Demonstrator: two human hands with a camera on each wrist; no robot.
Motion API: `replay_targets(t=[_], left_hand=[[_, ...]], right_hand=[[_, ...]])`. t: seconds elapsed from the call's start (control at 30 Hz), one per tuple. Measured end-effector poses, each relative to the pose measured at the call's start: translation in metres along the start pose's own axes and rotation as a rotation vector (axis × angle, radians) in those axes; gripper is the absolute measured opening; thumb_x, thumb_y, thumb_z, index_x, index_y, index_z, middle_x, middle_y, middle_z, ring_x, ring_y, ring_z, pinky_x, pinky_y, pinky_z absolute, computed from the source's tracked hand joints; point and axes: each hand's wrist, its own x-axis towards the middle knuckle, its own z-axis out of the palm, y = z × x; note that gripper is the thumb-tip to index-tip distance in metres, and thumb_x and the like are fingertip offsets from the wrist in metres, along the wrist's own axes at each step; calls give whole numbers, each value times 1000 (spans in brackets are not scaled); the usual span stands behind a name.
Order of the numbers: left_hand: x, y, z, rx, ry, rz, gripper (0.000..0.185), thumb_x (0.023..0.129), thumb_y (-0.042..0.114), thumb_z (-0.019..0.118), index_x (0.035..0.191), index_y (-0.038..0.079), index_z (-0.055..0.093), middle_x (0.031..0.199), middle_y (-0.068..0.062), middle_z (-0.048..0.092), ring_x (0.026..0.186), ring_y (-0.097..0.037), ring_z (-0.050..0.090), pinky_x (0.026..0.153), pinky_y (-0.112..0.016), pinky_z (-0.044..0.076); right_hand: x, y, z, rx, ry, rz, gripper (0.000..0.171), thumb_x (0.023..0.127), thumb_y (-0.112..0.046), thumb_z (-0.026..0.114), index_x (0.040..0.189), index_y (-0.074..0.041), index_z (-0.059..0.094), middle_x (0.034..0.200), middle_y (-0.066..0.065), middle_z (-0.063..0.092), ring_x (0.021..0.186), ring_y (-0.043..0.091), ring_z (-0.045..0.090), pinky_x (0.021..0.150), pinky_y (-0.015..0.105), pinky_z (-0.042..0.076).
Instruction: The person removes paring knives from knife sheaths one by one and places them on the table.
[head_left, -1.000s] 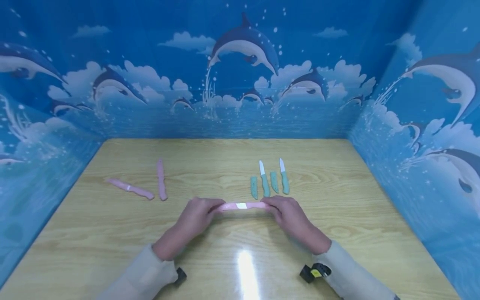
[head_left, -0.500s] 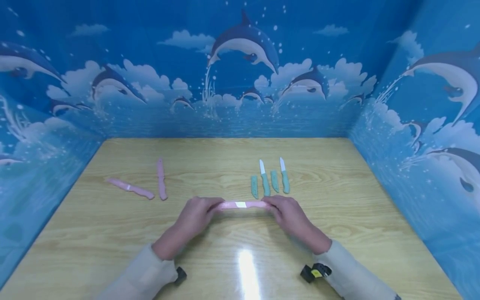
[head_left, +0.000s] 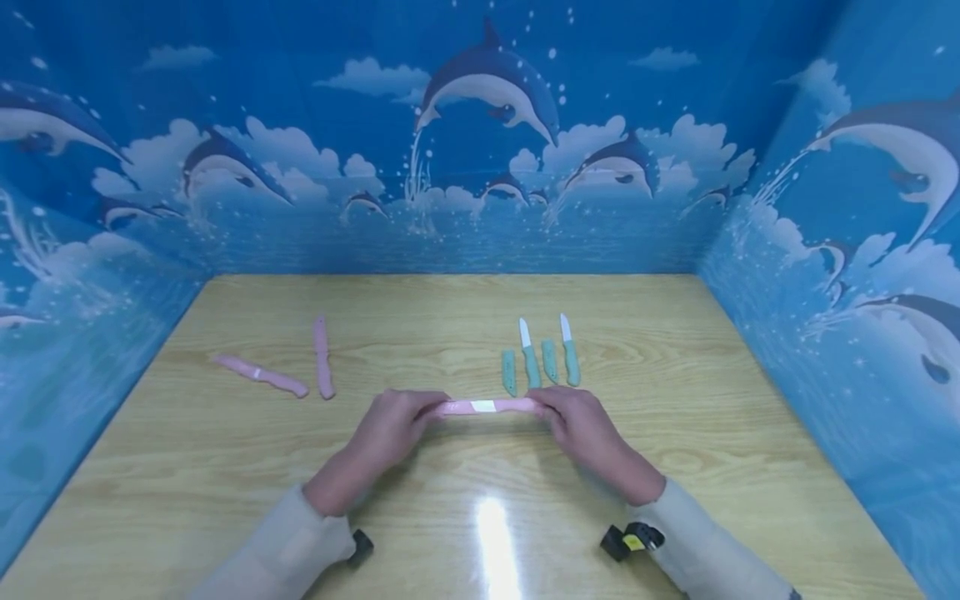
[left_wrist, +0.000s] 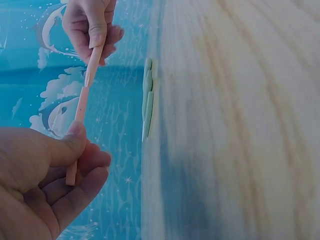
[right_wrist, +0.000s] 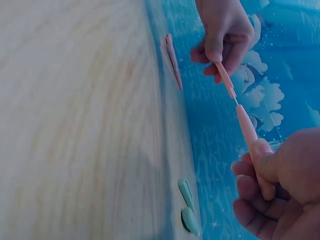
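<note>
Between both hands, above the table, a pink paring knife (head_left: pixel 516 405) is held level with its blade partly inside a pink sheath (head_left: pixel 454 408). A short stretch of pale blade (head_left: pixel 483 406) shows between handle and sheath. My left hand (head_left: pixel 395 422) pinches the sheath between thumb and fingers, as the left wrist view shows. The knife's handle (right_wrist: pixel 250 131) is gripped by my right hand (head_left: pixel 582 423), thumb on top and fingers curled beneath. The rest of the blade is hidden in the sheath.
At the left of the wooden table (head_left: pixel 225 467) lie a slanted pink sheathed knife (head_left: pixel 261 375) and an upright-pointing one (head_left: pixel 322 358). Beyond my right hand are two bare green-handled knives (head_left: pixel 530 354) (head_left: pixel 570 350) and two green sheaths (head_left: pixel 508 372) (head_left: pixel 549 362). Dolphin-printed curtains (head_left: pixel 450 225) surround the table.
</note>
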Motion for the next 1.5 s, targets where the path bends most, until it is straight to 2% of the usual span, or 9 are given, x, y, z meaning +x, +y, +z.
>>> replay_targets(t=[0.13,0.3,0.5,0.77,0.93,1.17,1.33,1.4,1.5], left_hand=[[0,0,0,-1,-4,-1,21,82,6,75,103,7,74,97,-10,74,83,-22,72,75,-33,59],[0,1,-2,10,-14,-44,20,84,8,74,104,9,74,95,-9,74,80,-19,71,72,-30,59],[1,2,-4,10,-24,-38,20,84,8,74,104,10,74,96,-8,74,82,-19,72,74,-31,59],[0,1,-4,13,-13,-36,22,84,9,75,105,8,74,96,-9,74,79,-18,71,71,-30,59],[-1,1,-4,1,-18,-29,21,83,6,74,104,7,74,99,-10,74,84,-20,72,75,-31,59],[-1,-1,-4,13,-2,-38,22,83,7,75,105,7,74,98,-10,74,80,-20,71,70,-31,59],[-1,0,-4,-4,-29,-31,24,82,5,75,105,7,74,100,-10,74,85,-21,72,75,-32,59],[-2,0,-5,-2,-30,-35,24,82,6,75,106,7,73,100,-10,74,83,-21,72,74,-31,59],[-2,0,-6,19,-10,-43,25,83,8,76,107,6,73,99,-11,74,78,-19,70,69,-30,58]], right_hand=[[0,2,0,13,16,-13,21,87,1,69,107,0,71,99,11,73,90,25,70,75,38,58],[-1,3,0,28,12,-25,20,89,-2,68,108,0,71,100,11,73,90,24,70,76,37,59],[0,4,-2,46,9,-15,21,88,1,68,109,-2,72,102,11,73,93,24,70,78,36,59],[-2,4,-2,34,-5,13,21,88,-1,68,109,-1,71,97,11,73,69,11,61,59,23,50],[0,3,-5,39,14,12,19,87,0,70,106,-2,73,99,11,73,81,18,68,66,31,56],[-1,3,-7,34,-1,17,19,88,-1,69,106,-2,73,97,10,73,74,13,63,63,27,54],[0,3,-9,30,6,37,19,87,0,70,105,-3,73,101,10,73,90,22,70,73,34,58],[0,3,-10,27,7,43,19,87,-1,70,106,-3,73,101,10,73,88,20,69,72,33,58],[-1,3,-9,25,9,48,18,89,-4,69,106,-3,73,93,9,73,71,13,63,62,27,54]])
